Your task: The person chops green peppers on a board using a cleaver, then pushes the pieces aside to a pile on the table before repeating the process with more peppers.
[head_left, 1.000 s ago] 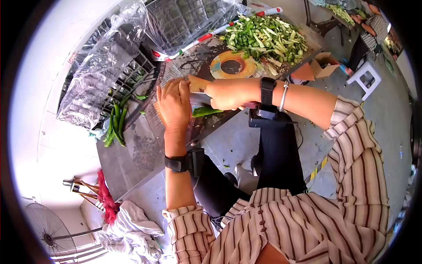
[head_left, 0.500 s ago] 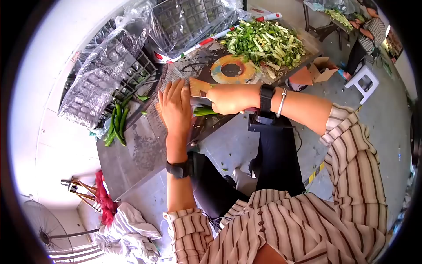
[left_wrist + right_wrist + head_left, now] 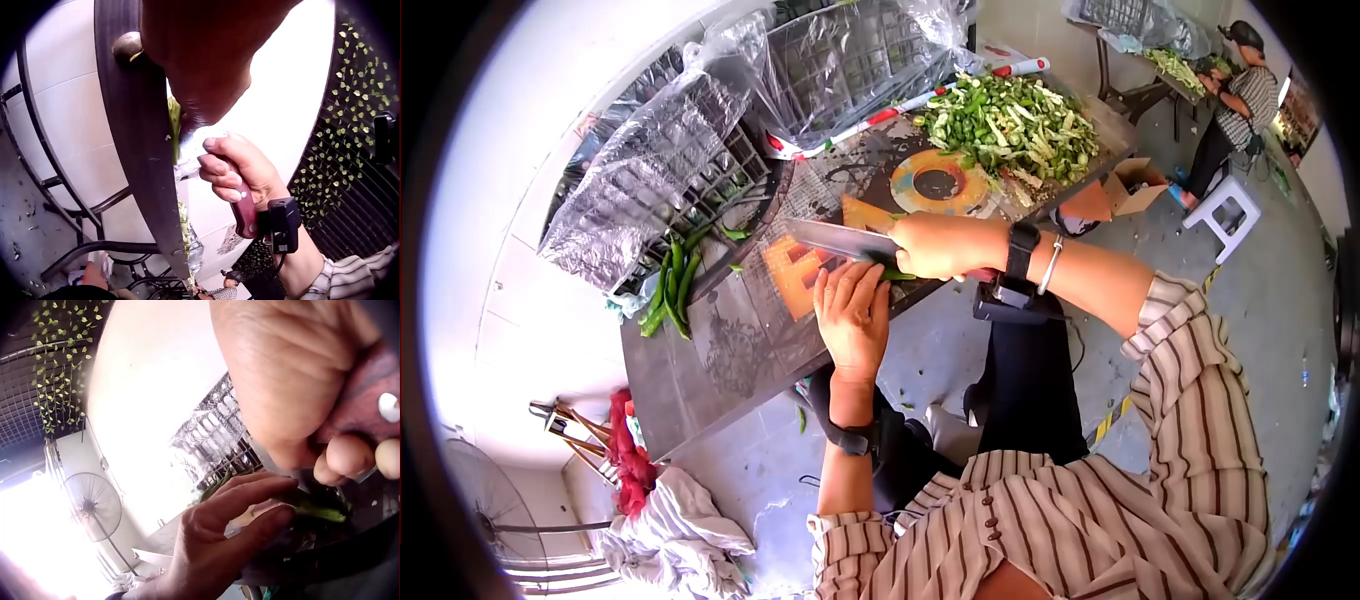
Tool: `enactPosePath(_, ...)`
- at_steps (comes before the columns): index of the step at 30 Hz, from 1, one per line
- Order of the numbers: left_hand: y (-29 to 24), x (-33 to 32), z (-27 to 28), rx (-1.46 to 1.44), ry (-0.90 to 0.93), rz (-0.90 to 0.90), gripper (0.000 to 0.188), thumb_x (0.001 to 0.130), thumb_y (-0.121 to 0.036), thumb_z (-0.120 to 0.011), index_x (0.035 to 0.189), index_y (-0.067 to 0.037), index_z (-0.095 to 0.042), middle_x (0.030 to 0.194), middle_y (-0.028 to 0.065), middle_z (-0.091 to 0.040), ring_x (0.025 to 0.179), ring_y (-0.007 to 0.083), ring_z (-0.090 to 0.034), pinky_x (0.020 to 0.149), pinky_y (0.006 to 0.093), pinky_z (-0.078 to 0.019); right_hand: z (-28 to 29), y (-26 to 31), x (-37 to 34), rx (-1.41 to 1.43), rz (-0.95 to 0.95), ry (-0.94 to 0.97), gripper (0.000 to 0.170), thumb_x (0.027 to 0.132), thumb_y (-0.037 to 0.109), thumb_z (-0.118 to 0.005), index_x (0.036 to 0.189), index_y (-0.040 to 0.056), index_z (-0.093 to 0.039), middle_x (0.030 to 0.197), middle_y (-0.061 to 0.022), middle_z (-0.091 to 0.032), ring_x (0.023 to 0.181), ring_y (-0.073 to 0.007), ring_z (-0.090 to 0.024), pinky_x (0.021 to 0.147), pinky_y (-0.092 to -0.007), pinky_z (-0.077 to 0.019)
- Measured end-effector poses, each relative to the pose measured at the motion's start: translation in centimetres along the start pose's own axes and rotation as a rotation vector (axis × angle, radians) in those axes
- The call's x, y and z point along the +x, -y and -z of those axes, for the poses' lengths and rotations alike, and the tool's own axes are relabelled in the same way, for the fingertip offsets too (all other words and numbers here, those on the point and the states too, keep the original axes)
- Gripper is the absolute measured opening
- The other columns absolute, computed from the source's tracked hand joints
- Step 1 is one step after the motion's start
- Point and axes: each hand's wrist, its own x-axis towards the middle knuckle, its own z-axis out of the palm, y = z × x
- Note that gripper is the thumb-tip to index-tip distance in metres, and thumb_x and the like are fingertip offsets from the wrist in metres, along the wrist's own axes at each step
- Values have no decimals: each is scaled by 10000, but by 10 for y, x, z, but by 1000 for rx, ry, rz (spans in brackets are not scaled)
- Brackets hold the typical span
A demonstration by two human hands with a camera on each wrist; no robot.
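In the head view the right hand (image 3: 940,245) grips a knife, its broad blade (image 3: 840,238) pointing left over the table. The right wrist view shows several fingers curled round the red-brown handle (image 3: 369,400). Just on the near side of the blade, the left hand (image 3: 855,320) has its fingers bent over a green pepper (image 3: 896,273) by the table's near edge. Thumb and fingers of the left hand (image 3: 219,531) lie on either side of one end of the pepper (image 3: 322,511); the exact contact is partly hidden.
A heap of chopped green peppers (image 3: 1010,130) lies at the table's far right. Whole green peppers (image 3: 668,290) lie at the left, beside plastic-covered crates (image 3: 650,170). A white stool (image 3: 1225,215) and another person (image 3: 1245,105) are at the far right.
The left hand has come nearer the body and rightward, from beyond the knife's tip to the pepper. The blade, largely covered before, now shows. The right hand keeps its grip on the knife.
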Motion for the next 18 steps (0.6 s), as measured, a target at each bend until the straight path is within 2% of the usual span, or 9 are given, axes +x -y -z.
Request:
enactPosePath(5, 3, -1, -3, -1, -6, 25, 148, 785, -96, -732, 932, -105, -718, 977, 11, -683, 971, 219, -632, 1069, 430, -380, 0, 1, -6, 72, 8, -41, 243, 922, 154, -470, 854, -68, -540, 586, -123, -589, 446, -210, -584, 426, -357, -476)
enactPosePath(11, 3, -4, -5, 14, -28, 40, 86, 805, -114, -709, 890, -125, -703, 916, -26, -681, 863, 183, -644, 1083, 431, -383, 6, 11, -16, 163, -36, -33, 222, 918, 157, -473, 860, -50, -522, 568, -78, -561, 417, -164, -550, 388, -323, -452)
enactPosePath(15, 1, -3, -7, 15, -23, 63, 85, 786, -111, -726, 869, -120, -713, 904, -26, -692, 873, 172, -650, 1091, 430, -372, 3, -3, -14, 253, -39, -22, 196, 917, 146, -478, 879, -42, -522, 584, -61, -555, 415, -140, -531, 381, -307, -443)
enactPosePath(18, 1, -1, -6, 16, -22, 63, 78, 784, -109, -727, 859, -122, -716, 895, -28, -695, 859, 170, -655, 1087, 430, -376, 3, -11, -14, 428, -61, -94, 188, 902, 125, -482, 896, -55, -532, 620, -71, -563, 424, -150, -521, 380, -312, -447)
